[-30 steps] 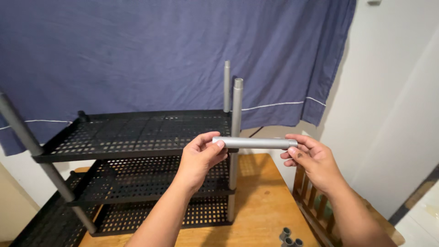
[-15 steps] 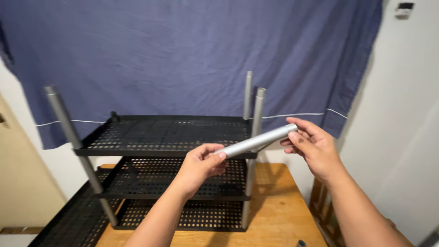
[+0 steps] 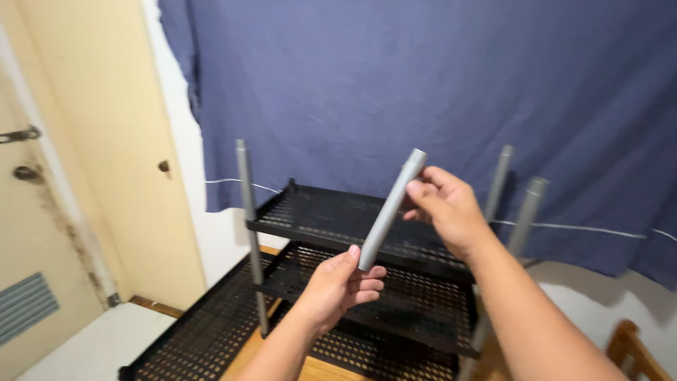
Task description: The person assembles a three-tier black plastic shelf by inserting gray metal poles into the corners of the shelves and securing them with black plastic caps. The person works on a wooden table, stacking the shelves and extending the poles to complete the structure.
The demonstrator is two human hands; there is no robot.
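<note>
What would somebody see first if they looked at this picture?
Right in the middle, a grey metal tube is held slanting between two hands: the left hand at its lower end, the right hand near its top. Behind them stands a black shelf rack with holes and grey upright poles, and a big dark blue cloth hangs across the wall.

Open air above black rack (image 3: pixel 331 219); upright grey poles (image 3: pixel 245 204) fence corners; blue cloth (image 3: pixel 423 92) close behind.
</note>
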